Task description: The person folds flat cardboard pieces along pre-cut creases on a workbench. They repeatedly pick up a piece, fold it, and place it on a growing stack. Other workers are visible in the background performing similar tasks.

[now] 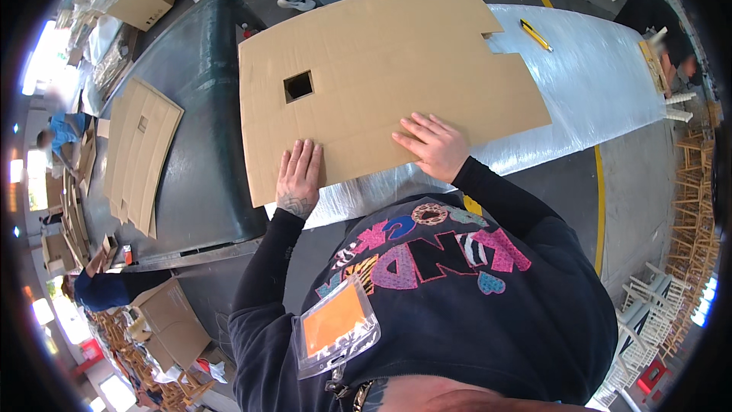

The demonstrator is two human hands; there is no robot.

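Cardboard sheet, broad, flat and plain brown, lies across the shiny work surface in front of the person, its left side reaching to the edge of the neighbouring dark table. Faint straight lines run over its matt, papery face, and its outline is angular, with a slanting right side.

That dark table has a smooth, slightly glossy top with a rounded corner. The work surface is long and silvery, covered in a crinkled film that catches the light in streaks. On the dark table rest several smaller cardboard pieces, overlapping and a little bowed, well apart from the sheet.

Both hands lie on the sheet's near edge, gripping nothing. The left hand is at the near left corner, fingers straight, close together and palm down; the right hand is farther along, fingers stretched and slightly spread.

Left of the sheet's middle is a square hole — clean-edged, dark inside — and a small notch bites into the right side. Just beside that notch, on the film, lies a slim yellow cutter with dark parts.
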